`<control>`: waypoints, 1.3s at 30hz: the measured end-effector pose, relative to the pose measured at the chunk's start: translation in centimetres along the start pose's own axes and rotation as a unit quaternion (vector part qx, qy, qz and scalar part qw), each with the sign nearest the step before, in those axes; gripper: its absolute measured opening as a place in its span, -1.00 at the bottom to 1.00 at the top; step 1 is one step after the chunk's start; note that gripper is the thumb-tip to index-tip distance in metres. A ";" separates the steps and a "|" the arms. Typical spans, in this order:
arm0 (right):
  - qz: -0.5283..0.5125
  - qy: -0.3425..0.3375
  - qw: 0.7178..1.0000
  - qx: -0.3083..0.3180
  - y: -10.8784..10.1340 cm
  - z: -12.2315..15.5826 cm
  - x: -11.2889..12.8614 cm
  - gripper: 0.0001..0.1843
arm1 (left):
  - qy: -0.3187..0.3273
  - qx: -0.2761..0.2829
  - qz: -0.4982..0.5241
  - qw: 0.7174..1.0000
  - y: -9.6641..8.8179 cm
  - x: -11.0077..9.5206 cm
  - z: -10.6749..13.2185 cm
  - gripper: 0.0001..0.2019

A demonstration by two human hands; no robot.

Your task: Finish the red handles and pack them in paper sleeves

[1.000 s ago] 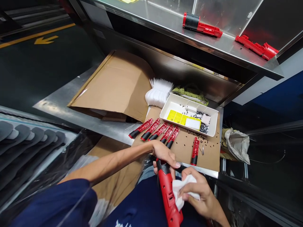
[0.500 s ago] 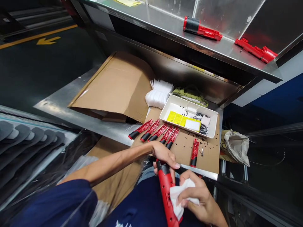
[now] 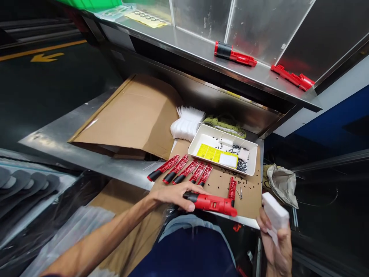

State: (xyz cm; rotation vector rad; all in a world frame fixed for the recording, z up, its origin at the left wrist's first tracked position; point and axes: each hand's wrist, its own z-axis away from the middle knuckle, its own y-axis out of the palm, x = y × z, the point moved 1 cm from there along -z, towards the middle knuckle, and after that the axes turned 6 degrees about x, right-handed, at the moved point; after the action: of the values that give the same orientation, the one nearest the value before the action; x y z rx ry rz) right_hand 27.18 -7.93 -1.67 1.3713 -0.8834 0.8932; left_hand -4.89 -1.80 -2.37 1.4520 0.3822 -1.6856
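My left hand [image 3: 175, 194] grips the black end of a red tool body [image 3: 215, 203] and holds it lying across the near edge of the cardboard mat [image 3: 250, 192]. My right hand [image 3: 275, 246] is off to the right, below the bench edge, closed on a white cloth [image 3: 274, 215]. Several red half-shells [image 3: 180, 174] lie in a row on the mat just beyond my left hand. One more red half-shell [image 3: 231, 186] lies alone beside the tool's far end.
A white tray [image 3: 250, 148] with a yellow label and small black screws sits behind the mat. A stack of white pads [image 3: 186, 123], a big cardboard sheet [image 3: 132, 111] and a crumpled bag [image 3: 281, 181] surround it. Red parts [image 3: 235, 54] rest on the steel shelf above.
My left hand has carried the red tool from my lap up onto the mat's near edge, now lying sideways. My right hand has come off the tool and moved right with the cloth.
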 end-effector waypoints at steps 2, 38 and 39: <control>-0.054 0.020 0.996 -0.063 -1.0 -0.4 -0.1 -0.37 | 0.026 0.032 -0.132 0.990 0.5 1.3 0.6 -0.36; 0.080 0.122 0.988 -0.059 -6.7 -0.1 -8.2 -0.43 | -0.084 -0.261 0.036 0.961 10.3 13.1 -10.6 -0.29; 0.128 0.111 0.985 -0.033 -6.3 -0.3 -7.9 -0.41 | -0.079 -0.245 0.095 0.962 10.2 12.4 -9.6 -0.33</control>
State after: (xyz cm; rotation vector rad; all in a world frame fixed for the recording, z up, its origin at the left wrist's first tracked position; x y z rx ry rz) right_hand 29.65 -7.78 -11.49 1.0906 -0.9193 1.1778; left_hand 9.64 -6.02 -13.45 0.9515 0.5133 -1.4120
